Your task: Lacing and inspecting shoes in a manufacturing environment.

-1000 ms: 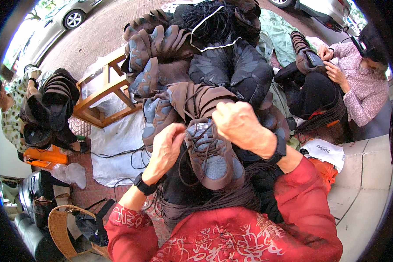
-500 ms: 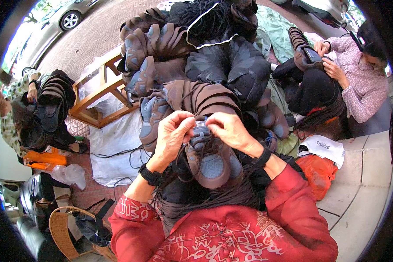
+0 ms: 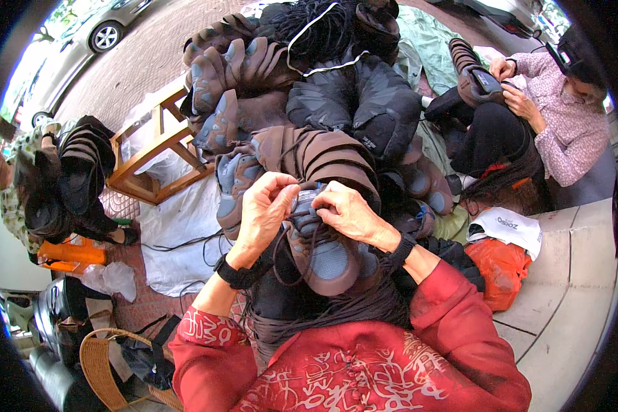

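Note:
A brown shoe (image 3: 333,261) with a blue-grey mesh toe points toward me over my lap. Dark laces (image 3: 296,264) loop loosely across its front. Above the shoe's tongue (image 3: 303,200), my left hand (image 3: 262,209) is closed in a pinch at the left side of the lacing. My right hand (image 3: 353,214) pinches from the right, its fingertips on the tongue's right edge by the eyelets. Both hands seem to grip the lace, but the fingers cover most of it. Behind my hands rises a nested row of brown shoe uppers (image 3: 316,156).
More brown and black shoe uppers (image 3: 388,106) pile up beyond. A wooden stool frame (image 3: 151,189) lies at left. Bundled dark laces (image 3: 323,316) cross my lap. A red plastic bag (image 3: 499,271) lies at right. Two people work on shoes, one at left, one at right.
My right hand has shifted slightly left and down along the tongue. The lace loop on the left hangs wider over the shoe. The left hand keeps its pinch.

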Motion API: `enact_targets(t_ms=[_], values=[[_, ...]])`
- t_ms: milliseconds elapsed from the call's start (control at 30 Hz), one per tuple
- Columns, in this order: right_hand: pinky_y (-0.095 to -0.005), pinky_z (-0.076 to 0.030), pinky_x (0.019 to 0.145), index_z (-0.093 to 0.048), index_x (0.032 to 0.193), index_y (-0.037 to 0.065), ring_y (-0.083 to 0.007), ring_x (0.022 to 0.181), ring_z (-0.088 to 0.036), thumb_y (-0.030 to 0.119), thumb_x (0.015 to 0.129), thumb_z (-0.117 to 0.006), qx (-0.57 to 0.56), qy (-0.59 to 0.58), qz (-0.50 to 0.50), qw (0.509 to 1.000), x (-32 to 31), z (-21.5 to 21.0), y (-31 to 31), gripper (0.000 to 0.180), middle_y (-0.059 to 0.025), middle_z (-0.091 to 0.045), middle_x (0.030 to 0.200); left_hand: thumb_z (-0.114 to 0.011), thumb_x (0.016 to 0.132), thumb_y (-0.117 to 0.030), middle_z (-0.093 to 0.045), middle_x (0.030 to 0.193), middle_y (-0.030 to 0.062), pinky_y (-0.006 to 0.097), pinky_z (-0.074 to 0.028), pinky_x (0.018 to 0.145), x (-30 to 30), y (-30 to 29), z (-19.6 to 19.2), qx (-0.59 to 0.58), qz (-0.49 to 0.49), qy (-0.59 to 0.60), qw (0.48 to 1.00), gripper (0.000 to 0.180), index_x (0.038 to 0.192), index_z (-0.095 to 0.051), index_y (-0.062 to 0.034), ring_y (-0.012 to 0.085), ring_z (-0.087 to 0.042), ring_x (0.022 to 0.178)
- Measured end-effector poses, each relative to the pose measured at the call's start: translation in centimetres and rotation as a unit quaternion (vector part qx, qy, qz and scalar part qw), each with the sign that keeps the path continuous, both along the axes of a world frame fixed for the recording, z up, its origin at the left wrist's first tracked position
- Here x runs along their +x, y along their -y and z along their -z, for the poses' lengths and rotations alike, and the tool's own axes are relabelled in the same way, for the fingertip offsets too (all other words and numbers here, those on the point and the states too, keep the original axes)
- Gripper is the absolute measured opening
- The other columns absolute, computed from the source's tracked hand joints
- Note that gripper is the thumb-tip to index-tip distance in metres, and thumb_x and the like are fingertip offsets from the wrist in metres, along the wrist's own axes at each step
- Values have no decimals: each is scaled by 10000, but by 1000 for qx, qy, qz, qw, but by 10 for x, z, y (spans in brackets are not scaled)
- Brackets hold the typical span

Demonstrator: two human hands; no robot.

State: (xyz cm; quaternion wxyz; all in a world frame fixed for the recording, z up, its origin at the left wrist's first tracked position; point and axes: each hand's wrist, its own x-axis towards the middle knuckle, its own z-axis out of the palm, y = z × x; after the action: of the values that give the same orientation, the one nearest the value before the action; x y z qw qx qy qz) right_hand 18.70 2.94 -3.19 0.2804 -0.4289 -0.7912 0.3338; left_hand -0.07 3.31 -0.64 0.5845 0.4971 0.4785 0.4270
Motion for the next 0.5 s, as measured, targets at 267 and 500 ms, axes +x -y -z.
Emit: enact_targets(t_ms=[267, 500], values=[[-310, -439, 649, -613, 864, 12, -229, 718, -546, 60, 732, -585, -10, -18, 2, 1000, 1, 0, -3, 143, -112, -529, 788, -644, 681, -64, -552, 750, 85, 321, -414, 730, -4, -2, 15, 396, 117, -347, 842, 96, 772, -617, -47, 258, -512, 831], [-318, -443, 636, -612, 843, 10, -225, 722, -550, 60, 742, -566, 2, -17, -23, 1000, 3, 3, -8, 122, -105, -530, 785, -599, 663, -40, -468, 725, 114, 374, -395, 683, 3, 7, 25, 380, 120, -402, 824, 89, 709, -523, -30, 289, -459, 762]])
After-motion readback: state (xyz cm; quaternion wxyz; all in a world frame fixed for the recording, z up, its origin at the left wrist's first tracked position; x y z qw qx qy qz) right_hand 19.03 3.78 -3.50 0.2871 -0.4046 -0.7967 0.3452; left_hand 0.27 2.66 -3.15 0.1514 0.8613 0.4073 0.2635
